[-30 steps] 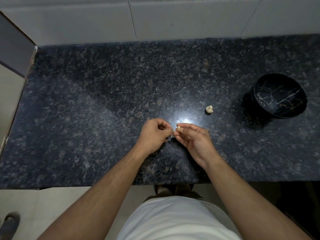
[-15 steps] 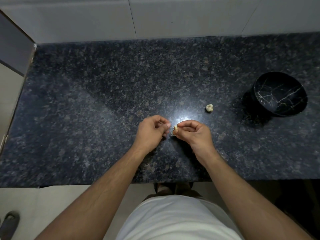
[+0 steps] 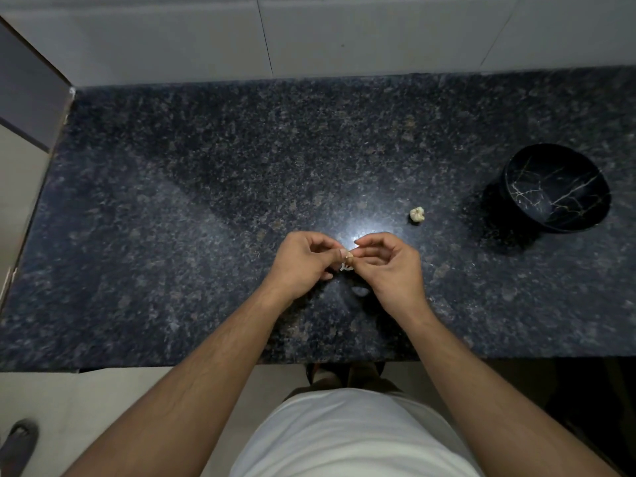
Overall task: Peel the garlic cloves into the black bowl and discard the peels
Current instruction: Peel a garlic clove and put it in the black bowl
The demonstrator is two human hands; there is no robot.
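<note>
Both hands have drawn closer together since half a second ago, and the clove now sits pinched between them instead of in the right hand alone. Left hand has its fingers curled, its grip clamped on the clove with thumb and fingertip. Right hand meets it from the other side, fingers curled, its grip nipping the same clove at the tip.

Much of the clove is hidden by the fingertips; only a small tan patch shows. A pale shred of peel hangs just below it, and whether it is attached or loose cannot be told. A dim pale spot on the tabletop lies under the right hand; it is too dark to say what it is. A bright glare on the stone just beyond the hands washes out the surface there.

A second, unpeeled garlic piece lies on the tabletop, beyond the right hand and apart from it. The bowl stands well to the right, near the frame edge; its inside shows pale veining and no cloves can be made out in it.

White wall tiles run behind the tabletop. A grey sandal is cut off at the lower left corner, on the floor.
</note>
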